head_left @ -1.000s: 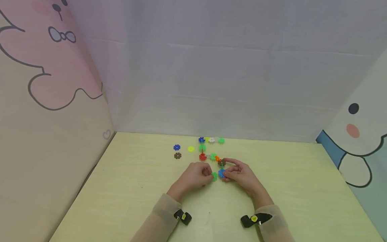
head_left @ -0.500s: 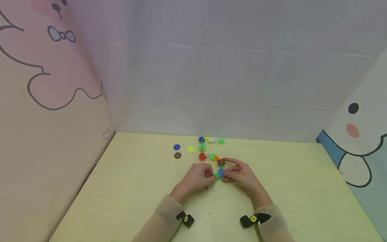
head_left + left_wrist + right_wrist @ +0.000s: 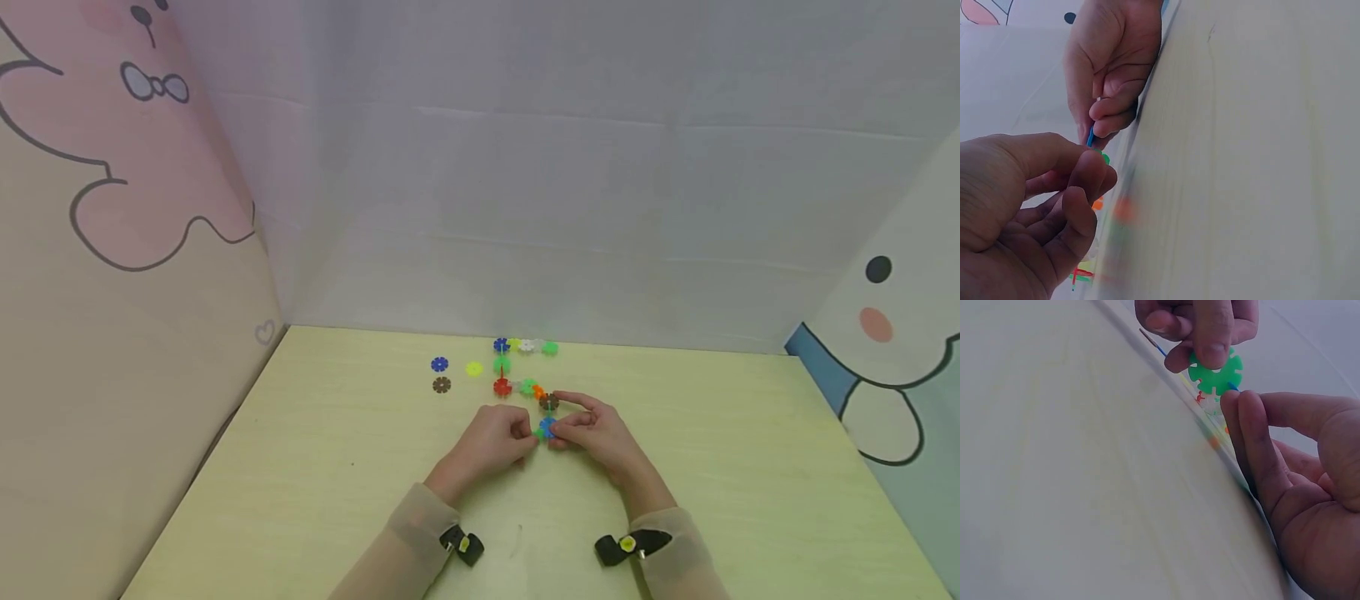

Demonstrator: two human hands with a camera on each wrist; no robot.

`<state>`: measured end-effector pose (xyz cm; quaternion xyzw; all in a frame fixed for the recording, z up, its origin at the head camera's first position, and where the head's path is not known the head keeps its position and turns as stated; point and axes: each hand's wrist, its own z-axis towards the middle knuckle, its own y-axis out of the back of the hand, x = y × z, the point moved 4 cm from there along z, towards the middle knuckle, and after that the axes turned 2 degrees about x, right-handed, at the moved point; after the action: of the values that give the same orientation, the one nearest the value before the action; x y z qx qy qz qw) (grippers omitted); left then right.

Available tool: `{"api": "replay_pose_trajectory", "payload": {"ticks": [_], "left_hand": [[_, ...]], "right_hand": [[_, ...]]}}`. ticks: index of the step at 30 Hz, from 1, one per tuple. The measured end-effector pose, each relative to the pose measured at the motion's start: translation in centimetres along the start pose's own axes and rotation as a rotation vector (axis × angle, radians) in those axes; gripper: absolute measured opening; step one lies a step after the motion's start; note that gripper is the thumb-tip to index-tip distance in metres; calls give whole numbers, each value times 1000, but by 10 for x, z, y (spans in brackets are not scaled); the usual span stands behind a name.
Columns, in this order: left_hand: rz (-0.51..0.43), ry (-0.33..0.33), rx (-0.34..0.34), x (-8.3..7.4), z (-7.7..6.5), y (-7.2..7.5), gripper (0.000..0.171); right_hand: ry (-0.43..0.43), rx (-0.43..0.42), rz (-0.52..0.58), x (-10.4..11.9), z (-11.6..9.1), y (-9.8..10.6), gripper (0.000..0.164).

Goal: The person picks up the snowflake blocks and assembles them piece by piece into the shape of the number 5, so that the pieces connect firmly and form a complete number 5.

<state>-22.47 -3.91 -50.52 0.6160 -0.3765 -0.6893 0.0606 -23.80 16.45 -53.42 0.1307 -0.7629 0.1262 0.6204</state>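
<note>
My left hand (image 3: 491, 437) pinches a green notched snowflake disc (image 3: 1211, 382) between thumb and fingers. My right hand (image 3: 603, 432) pinches a blue snowflake disc (image 3: 547, 427), mostly covered by its fingertips in the right wrist view. The green disc stands on edge, its rim right at the blue one. From the blue disc a chain leads away through a brown disc (image 3: 549, 402), an orange disc (image 3: 538, 392) and a green one to a red disc (image 3: 502, 387). One right finger reaches out beside the brown disc. The chain bends again at a dark blue disc (image 3: 501, 345).
Loose discs lie left of the chain: a blue disc (image 3: 439, 364), a brown disc (image 3: 442, 385) and a yellow disc (image 3: 474, 368). The pale wooden table (image 3: 315, 500) meets a white curtain (image 3: 480, 208) behind, with printed panels at both sides.
My left hand has moved slightly right, bringing the green disc from beside the blue disc right up to its edge. The right hand has stayed almost still.
</note>
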Motion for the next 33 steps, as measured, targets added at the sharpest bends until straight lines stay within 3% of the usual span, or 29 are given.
{"api": "replay_pose_trajectory", "payload": {"ticks": [23,28,33], "left_hand": [[77,-59,-7,-5,0,0,34],[53,-43,9,-3,0,-1,30],[-43,5,57,3,0,-1,19]], "right_hand": [[26,41,23,-3,3,-5,64],[34,56,21,-4,3,-5,65],[46,52,26,-5,2,-4,65]]}}
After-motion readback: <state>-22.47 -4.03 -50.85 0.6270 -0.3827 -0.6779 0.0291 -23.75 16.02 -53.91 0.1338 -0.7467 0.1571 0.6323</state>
